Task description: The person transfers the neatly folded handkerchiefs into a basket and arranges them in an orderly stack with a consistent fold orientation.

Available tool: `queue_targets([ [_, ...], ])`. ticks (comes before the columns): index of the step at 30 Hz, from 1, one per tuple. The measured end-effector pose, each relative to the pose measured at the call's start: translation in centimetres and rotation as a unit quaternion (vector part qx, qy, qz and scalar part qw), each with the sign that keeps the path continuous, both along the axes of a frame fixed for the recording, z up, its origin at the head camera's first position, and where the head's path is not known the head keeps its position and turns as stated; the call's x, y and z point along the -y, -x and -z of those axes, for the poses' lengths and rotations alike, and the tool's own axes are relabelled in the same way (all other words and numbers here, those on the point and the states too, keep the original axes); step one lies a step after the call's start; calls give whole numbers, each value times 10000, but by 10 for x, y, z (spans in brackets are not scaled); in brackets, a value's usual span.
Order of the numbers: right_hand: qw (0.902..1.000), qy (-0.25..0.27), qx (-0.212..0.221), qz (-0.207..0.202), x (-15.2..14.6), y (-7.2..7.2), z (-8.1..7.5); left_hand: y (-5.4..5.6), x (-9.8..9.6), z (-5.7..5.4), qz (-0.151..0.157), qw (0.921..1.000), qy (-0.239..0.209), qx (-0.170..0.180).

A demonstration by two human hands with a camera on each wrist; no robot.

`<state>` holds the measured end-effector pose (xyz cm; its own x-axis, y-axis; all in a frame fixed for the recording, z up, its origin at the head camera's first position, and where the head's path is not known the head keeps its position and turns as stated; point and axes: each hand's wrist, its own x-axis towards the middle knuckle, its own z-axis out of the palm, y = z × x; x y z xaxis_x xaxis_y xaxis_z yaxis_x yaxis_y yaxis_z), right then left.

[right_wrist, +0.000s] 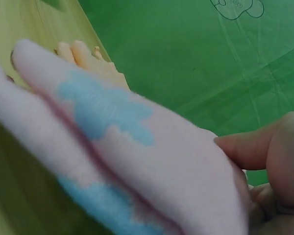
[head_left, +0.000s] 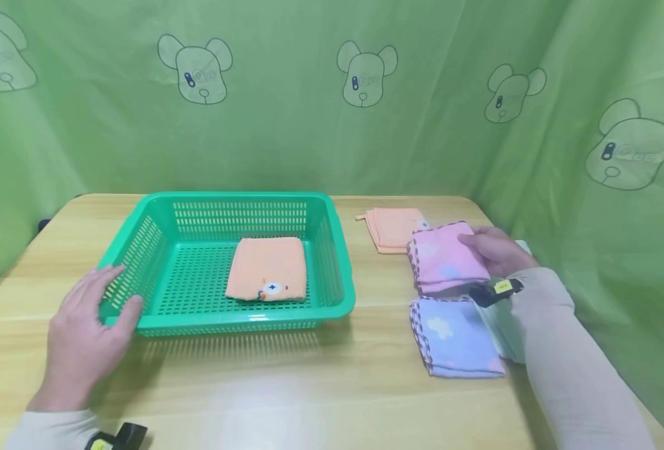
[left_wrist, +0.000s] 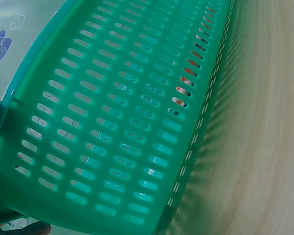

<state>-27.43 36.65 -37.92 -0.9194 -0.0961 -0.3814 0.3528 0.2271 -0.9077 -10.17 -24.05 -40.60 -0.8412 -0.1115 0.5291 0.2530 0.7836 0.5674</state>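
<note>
Sleeve (head_left: 562,353) masks part of pale cloth (head_left: 510,334)

Pink cloth (head_left: 450,253) hides a corner of the peach cloth (head_left: 390,231) on the desk (head_left: 376,387) and some fingers of the right grip (head_left: 497,251); the left wrist view crops the basket (head_left: 197,321).

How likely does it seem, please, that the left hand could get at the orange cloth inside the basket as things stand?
Probably yes: the left hand is at the near left corner of the green basket, whose top is open, and nothing shows lying over the orange cloth inside it.
</note>
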Motion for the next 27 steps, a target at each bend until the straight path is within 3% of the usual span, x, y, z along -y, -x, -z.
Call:
queue_targets([
  [8, 9999, -30, -57, 109, 1, 0, -8, 0, -1, -2, -5, 10000, 14, 26],
  [17, 9990, 417, -70, 125, 8, 0, -16, 0, 1, -2, -51, 9999, -2, 96],
  [23, 9958, 849, 72, 342, 10, -4, -22, 0, 0, -3, -34, 10000, -14, 79],
  [27, 9962, 751, 64, 439, 10, -5, -25, 1, 0, -3, -16, 10000, -15, 29],
])
